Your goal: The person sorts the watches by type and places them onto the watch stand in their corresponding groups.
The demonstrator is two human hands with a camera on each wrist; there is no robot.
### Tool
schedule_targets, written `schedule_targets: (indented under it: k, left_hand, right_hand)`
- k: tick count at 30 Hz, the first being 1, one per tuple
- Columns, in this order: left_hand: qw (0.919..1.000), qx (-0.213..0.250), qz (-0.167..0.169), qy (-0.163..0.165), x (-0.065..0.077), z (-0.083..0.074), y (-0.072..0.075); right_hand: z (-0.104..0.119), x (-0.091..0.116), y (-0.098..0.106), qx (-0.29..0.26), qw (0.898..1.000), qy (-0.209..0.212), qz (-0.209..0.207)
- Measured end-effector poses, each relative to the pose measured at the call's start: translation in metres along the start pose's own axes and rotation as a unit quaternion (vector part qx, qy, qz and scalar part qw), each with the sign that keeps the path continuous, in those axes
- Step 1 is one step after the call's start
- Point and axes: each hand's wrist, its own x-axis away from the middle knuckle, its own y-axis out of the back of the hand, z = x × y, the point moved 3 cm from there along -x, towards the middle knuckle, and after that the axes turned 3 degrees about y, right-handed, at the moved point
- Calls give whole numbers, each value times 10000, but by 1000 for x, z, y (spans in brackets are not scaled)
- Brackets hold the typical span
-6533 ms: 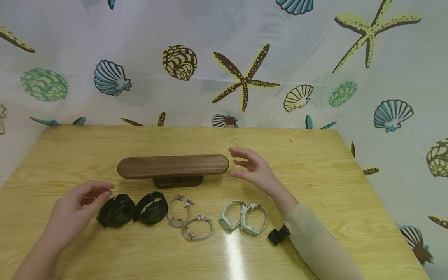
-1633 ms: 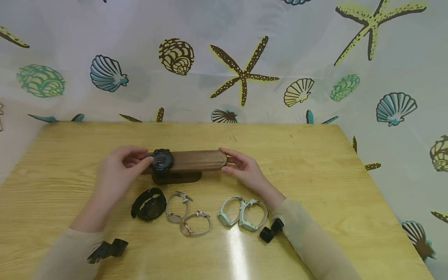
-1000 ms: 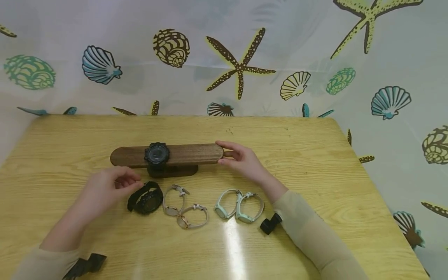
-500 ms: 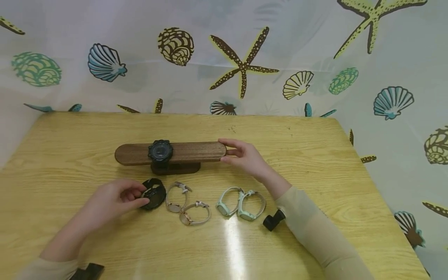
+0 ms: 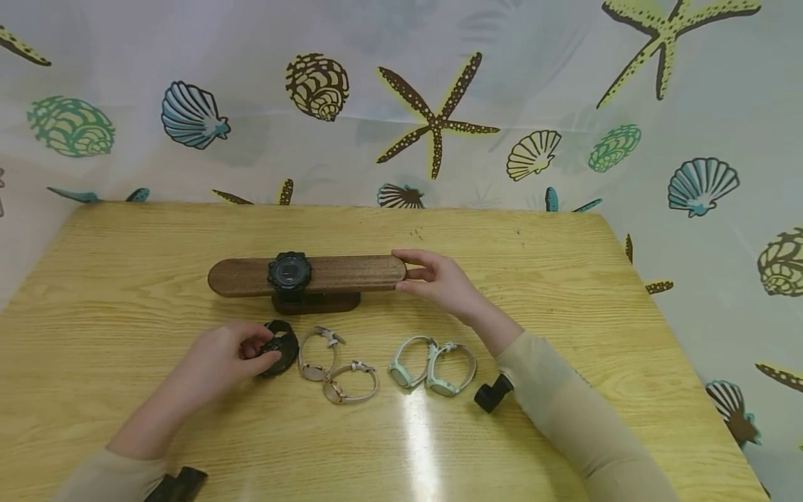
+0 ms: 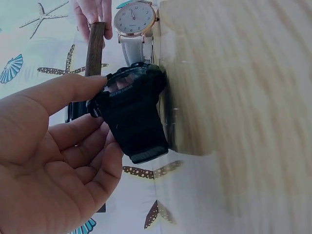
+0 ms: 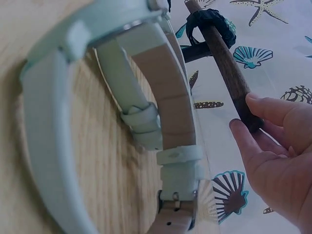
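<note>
A dark wooden watch stand bears one black digital watch left of its middle. My right hand grips the bar's right end between thumb and fingers. Below the stand my left hand pinches a second black watch. In the left wrist view the thumb lies at that watch's bezel, with curled fingers along its side; its strap hangs toward the tabletop. The right wrist view shows the fingertips around the bar end.
Two watches with pale straps, one upper and one lower, lie right of my left hand. Farther right are two mint-green watches. A shell-patterned cloth hangs behind the wooden table.
The first black watch went from the table onto the stand with my left hand, which let go and came back down to the second black watch. My right hand took hold of the bar's end.
</note>
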Motion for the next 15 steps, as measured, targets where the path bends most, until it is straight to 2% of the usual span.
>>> schedule_targets:
  k: [2,6,9,15]
  left_hand:
    - [10000,-1,-20,40,0,1,0]
    - [9993,185,-264,173,3,2,7]
    - [9982,387,-376,268,7,4,18]
    - [9954,736,-290,549,15,8,44]
  right_hand:
    - [0,0,0,27,10000,-6,-6]
    - [1,0,1,84,10000,-31,3]
    - [2,0,0,106,9999,-54,5]
    - [3,0,0,37,10000,-78,2]
